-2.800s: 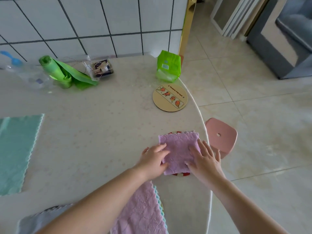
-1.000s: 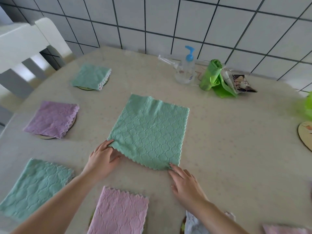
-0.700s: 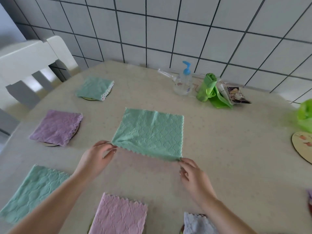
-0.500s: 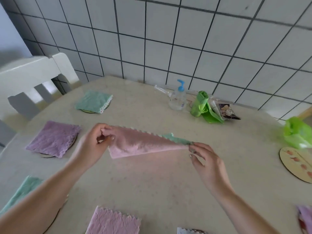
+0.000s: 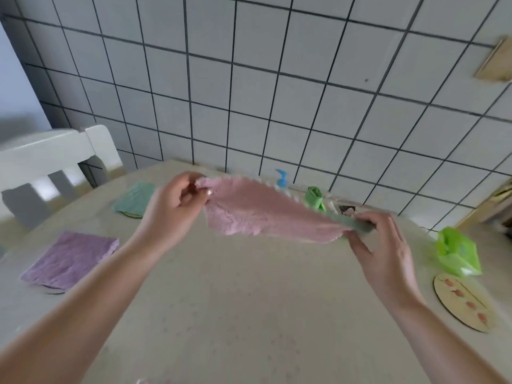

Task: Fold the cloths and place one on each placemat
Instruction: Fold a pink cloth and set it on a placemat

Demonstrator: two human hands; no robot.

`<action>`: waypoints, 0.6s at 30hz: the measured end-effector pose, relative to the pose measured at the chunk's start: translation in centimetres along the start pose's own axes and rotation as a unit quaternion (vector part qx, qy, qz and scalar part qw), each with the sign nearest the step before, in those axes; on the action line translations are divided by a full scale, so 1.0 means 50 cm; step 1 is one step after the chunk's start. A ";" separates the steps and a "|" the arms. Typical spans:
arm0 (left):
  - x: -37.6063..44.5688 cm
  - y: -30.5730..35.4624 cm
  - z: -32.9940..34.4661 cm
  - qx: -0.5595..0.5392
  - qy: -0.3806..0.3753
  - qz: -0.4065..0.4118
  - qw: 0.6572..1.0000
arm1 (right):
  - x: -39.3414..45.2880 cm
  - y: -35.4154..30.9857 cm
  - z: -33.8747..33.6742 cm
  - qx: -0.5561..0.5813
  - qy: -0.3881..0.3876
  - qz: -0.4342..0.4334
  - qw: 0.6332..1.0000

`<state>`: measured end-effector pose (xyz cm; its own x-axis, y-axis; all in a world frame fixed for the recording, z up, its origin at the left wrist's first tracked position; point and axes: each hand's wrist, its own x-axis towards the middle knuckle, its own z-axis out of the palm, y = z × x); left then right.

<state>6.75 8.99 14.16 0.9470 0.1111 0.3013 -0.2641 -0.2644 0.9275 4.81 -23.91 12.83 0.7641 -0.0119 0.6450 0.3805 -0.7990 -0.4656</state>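
Cloth pinched taut by both hands above beige table, tiled wall behind.

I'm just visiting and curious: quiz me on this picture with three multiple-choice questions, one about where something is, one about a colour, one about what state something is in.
1. Where is the bare round placemat?
A. At the table's right edge, under the right forearm's side
B. Under the purple cloth
C. On the chair

2. What colour is the side of the held cloth that faces the camera?
A. Blue
B. Pink
C. White

3. What state is the held cloth in?
A. Lying flat on the table
B. Folded on a placemat
C. Lifted off the table, stretched between both hands

Answers:
1. A: the placemat lies uncovered near the green packet.
2. B: pink faces up, with a green edge showing at the right hand.
3. C: the left hand and right hand each pinch a corner in the air.
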 end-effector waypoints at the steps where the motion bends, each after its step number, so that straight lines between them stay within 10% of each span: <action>1: -0.026 -0.020 0.001 0.001 -0.011 -0.002 1.000 | -0.023 0.005 -0.003 -0.016 -0.015 0.004 1.000; 6: -0.188 -0.156 0.030 0.059 -0.105 -0.096 0.988 | -0.185 0.050 0.021 -0.045 -0.218 0.079 0.972; 11: -0.323 -0.274 0.039 0.160 -0.158 -0.230 0.947 | -0.355 0.074 0.063 -0.086 -0.481 0.184 0.853; 18: -0.336 -0.294 0.047 0.221 -0.161 -0.251 0.929 | -0.366 0.089 0.083 -0.073 -0.465 0.242 0.848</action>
<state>-4.87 8.75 -5.05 0.9550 0.0535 -0.2916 0.2584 -0.6321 0.7305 -5.31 -24.73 -3.55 0.9188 0.0651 -0.3893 -0.1121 -0.9026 -0.4156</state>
